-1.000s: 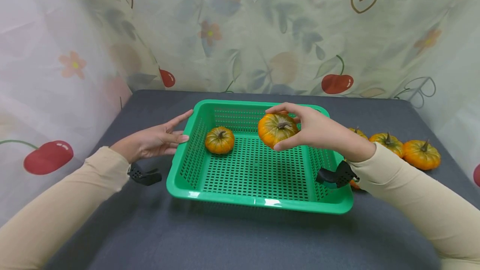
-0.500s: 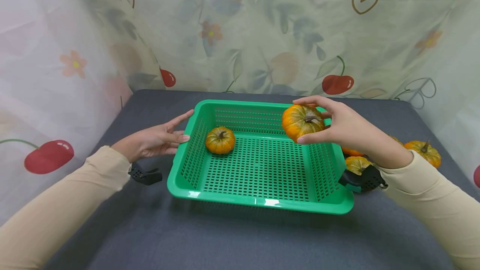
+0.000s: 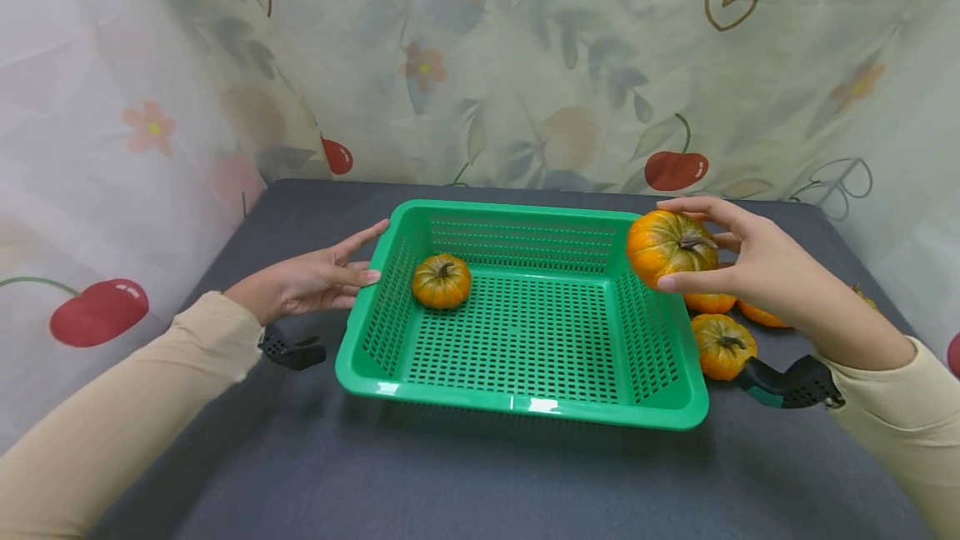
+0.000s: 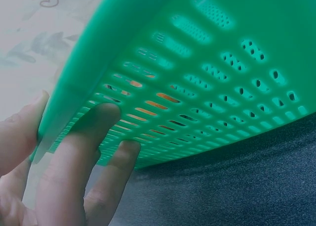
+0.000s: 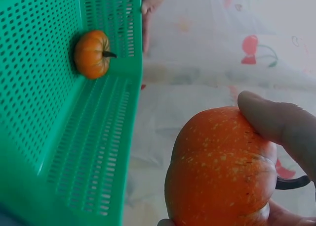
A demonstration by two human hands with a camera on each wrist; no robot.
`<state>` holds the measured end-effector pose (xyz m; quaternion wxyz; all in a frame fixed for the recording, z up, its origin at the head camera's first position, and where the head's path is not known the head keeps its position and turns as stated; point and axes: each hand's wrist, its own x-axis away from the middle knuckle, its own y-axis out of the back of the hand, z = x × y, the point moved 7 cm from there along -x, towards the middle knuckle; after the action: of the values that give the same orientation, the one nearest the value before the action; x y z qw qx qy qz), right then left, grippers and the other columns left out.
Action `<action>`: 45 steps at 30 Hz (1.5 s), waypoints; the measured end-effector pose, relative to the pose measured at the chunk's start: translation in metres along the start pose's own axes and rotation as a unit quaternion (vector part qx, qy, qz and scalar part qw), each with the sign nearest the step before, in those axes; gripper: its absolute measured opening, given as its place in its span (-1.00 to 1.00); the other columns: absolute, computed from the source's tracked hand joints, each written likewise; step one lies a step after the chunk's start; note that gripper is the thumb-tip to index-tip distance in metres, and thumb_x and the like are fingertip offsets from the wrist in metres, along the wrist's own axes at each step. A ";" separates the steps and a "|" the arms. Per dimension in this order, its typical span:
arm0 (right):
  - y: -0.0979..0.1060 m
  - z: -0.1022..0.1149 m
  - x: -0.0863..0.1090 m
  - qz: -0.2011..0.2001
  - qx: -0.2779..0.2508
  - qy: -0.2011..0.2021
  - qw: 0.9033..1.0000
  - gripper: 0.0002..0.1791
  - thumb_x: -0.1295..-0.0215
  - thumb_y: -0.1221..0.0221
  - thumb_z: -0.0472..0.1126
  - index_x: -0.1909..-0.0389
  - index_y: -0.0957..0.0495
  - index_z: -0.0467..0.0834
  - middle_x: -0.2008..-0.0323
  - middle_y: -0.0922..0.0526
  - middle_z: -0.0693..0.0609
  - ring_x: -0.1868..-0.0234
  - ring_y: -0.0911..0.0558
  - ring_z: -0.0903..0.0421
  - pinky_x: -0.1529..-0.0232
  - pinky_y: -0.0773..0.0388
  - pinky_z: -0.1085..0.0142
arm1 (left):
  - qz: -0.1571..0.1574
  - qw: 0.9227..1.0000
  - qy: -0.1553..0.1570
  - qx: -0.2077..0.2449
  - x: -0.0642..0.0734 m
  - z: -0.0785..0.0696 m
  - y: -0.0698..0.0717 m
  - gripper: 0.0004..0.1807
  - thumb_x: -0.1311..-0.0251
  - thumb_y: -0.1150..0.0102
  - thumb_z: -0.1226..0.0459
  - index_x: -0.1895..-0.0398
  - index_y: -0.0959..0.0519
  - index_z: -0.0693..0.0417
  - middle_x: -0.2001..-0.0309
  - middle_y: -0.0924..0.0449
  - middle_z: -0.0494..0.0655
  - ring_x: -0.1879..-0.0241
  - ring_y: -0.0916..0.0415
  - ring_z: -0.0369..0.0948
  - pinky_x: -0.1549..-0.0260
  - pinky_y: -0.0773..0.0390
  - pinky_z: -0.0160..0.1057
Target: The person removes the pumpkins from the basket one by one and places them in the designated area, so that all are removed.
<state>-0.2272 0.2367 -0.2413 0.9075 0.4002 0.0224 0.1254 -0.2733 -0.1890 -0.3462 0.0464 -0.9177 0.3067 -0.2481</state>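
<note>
In the head view my right hand (image 3: 757, 261) grips a small orange-and-green pumpkin (image 3: 667, 247) over the basket's far right corner. The right wrist view shows this pumpkin (image 5: 219, 169) close up, with the thumb across its top near the stem. My left hand (image 3: 315, 277) holds the left rim of a green perforated plastic basket (image 3: 517, 400). Seen from the left wrist, its fingertips press on the outer wall (image 4: 256, 18) below the rim. One pumpkin (image 3: 442, 281) sits inside the basket at the left.
Several more small pumpkins lie beside the basket's right wall, a near one (image 3: 723, 346) mostly visible, others partly behind the right hand and forearm. A dark cloth (image 3: 480, 482) covers the table. A patterned curtain (image 3: 525, 65) hangs around the back and sides.
My right hand has carried the pumpkin rightward, from above the basket's inside to its right rim, uncovering a pumpkin outside the basket. The left hand and basket have stayed put.
</note>
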 end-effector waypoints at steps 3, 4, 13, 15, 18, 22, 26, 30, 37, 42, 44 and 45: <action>0.002 -0.012 0.007 -0.008 -0.006 -0.008 1.000 -0.16 -0.11 -0.41 0.01 -0.39 -0.22 0.23 -0.43 -0.17 0.00 -0.32 -0.21 -0.36 -0.16 -0.28 -0.27 | -0.001 1.000 0.000 0.000 0.000 0.000 0.000 -0.03 -0.39 0.01 0.43 -0.48 0.26 -0.70 -0.56 0.32 0.08 -0.05 -0.61 -0.10 0.05 -0.67 -0.13; 0.002 -0.017 0.009 -0.011 -0.011 -0.013 1.000 -0.17 -0.12 -0.40 0.00 -0.39 -0.22 0.23 -0.41 -0.19 0.01 -0.31 -0.22 -0.35 -0.15 -0.30 -0.25 | -0.002 1.000 0.000 -0.001 0.000 0.000 0.000 -0.03 -0.39 0.01 0.43 -0.48 0.27 -0.70 -0.56 0.32 0.08 -0.05 -0.61 -0.10 0.05 -0.67 -0.13; 0.007 -0.051 0.027 -0.046 -0.007 -0.037 0.998 -0.17 -0.18 -0.35 0.02 -0.43 -0.16 0.32 -0.37 -0.18 -0.03 -0.19 -0.37 -0.32 0.11 -0.42 0.09 | 0.002 1.000 -0.002 0.000 -0.001 0.000 0.001 -0.04 -0.41 0.05 0.43 -0.49 0.30 -0.67 -0.55 0.27 0.11 -0.04 -0.62 -0.09 0.08 -0.68 -0.15; 0.009 -0.057 0.030 -0.055 -0.005 -0.046 0.997 -0.16 -0.18 -0.35 0.04 -0.43 -0.15 0.32 -0.37 -0.16 -0.06 -0.19 -0.35 -0.33 0.10 -0.46 0.05 | 0.002 1.000 -0.002 0.001 -0.001 0.000 0.001 -0.04 -0.41 0.05 0.43 -0.49 0.29 -0.67 -0.55 0.27 0.11 -0.04 -0.62 -0.09 0.08 -0.68 -0.15; 0.011 -0.067 0.036 -0.064 -0.010 -0.051 0.997 -0.16 -0.19 -0.35 0.02 -0.44 -0.15 0.31 -0.36 -0.15 -0.09 -0.19 -0.36 -0.33 0.15 -0.53 0.18 | 0.000 1.000 -0.002 0.000 -0.001 0.000 0.001 -0.04 -0.40 0.04 0.43 -0.49 0.29 -0.68 -0.55 0.27 0.11 -0.04 -0.62 -0.08 0.07 -0.68 -0.14; 0.015 -0.081 0.043 -0.079 -0.007 -0.049 0.996 -0.17 -0.18 -0.36 -0.03 -0.43 -0.17 0.29 -0.32 -0.17 -0.04 -0.11 -0.45 0.00 0.31 -0.49 0.50 | -0.005 1.000 0.000 0.000 0.000 0.001 0.001 -0.03 -0.39 0.01 0.43 -0.48 0.27 -0.69 -0.56 0.29 0.09 -0.04 -0.62 -0.08 0.07 -0.68 -0.14; 0.017 -0.094 0.051 -0.099 -0.001 -0.047 0.994 -0.16 -0.18 -0.36 -0.07 -0.43 -0.17 0.26 -0.33 -0.16 0.01 -0.09 -0.31 0.24 0.27 -0.36 0.57 | -0.005 1.000 0.001 0.002 -0.001 0.001 0.001 -0.02 -0.39 0.00 0.43 -0.49 0.28 -0.69 -0.56 0.32 0.09 -0.03 -0.62 -0.08 0.09 -0.69 -0.15; 0.018 -0.106 0.057 -0.106 -0.005 -0.052 0.993 -0.13 -0.22 -0.33 -0.07 -0.47 -0.10 0.30 -0.46 -0.05 0.05 -0.33 -0.10 0.00 -0.01 -0.39 0.28 | -0.004 1.000 0.000 0.002 -0.001 0.000 0.001 -0.02 -0.39 0.00 0.44 -0.49 0.28 -0.69 -0.56 0.31 0.09 -0.01 -0.63 -0.08 0.13 -0.70 -0.17; 0.020 -0.129 0.062 -0.116 0.022 -0.056 0.991 -0.11 -0.21 -0.34 -0.05 -0.49 -0.07 0.25 -0.48 -0.08 0.10 -0.09 -0.19 0.35 0.10 -0.31 0.35 | -0.004 1.000 -0.003 0.009 -0.001 0.000 0.001 -0.03 -0.39 0.02 0.45 -0.48 0.25 -0.70 -0.56 0.28 0.08 -0.03 -0.62 -0.07 0.11 -0.69 -0.16; 0.020 -0.146 0.063 -0.120 0.030 -0.067 0.990 -0.11 -0.20 -0.34 -0.04 -0.49 -0.09 0.19 -0.48 -0.07 0.01 0.02 -0.18 0.46 0.25 -0.22 0.46 | -0.006 1.000 -0.002 0.011 -0.001 0.001 0.001 -0.03 -0.39 0.01 0.45 -0.48 0.25 -0.70 -0.55 0.25 0.09 -0.03 -0.62 -0.07 0.09 -0.69 -0.14; 0.018 -0.151 0.063 -0.115 0.027 -0.072 0.990 -0.09 -0.22 -0.33 -0.03 -0.51 -0.05 0.12 -0.51 0.01 -0.10 -0.12 -0.23 0.26 0.11 -0.36 0.30 | -0.007 1.000 -0.002 0.010 -0.001 0.001 0.001 -0.02 -0.39 0.01 0.45 -0.49 0.26 -0.69 -0.55 0.26 0.09 -0.03 -0.62 -0.07 0.09 -0.69 -0.14; 0.018 -0.153 0.064 -0.112 0.027 -0.077 0.990 -0.08 -0.22 -0.33 -0.03 -0.52 -0.03 0.09 -0.52 0.05 -0.15 -0.20 -0.23 0.11 0.03 -0.38 0.15 | -0.007 1.000 -0.002 0.009 -0.001 0.001 0.001 -0.02 -0.39 0.01 0.45 -0.49 0.27 -0.69 -0.55 0.27 0.09 -0.02 -0.62 -0.08 0.10 -0.69 -0.15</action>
<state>-0.1910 0.3743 -0.3286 0.9038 0.4278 0.0005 -0.0084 -0.2743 -0.1894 -0.3477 0.0531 -0.9198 0.2981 -0.2495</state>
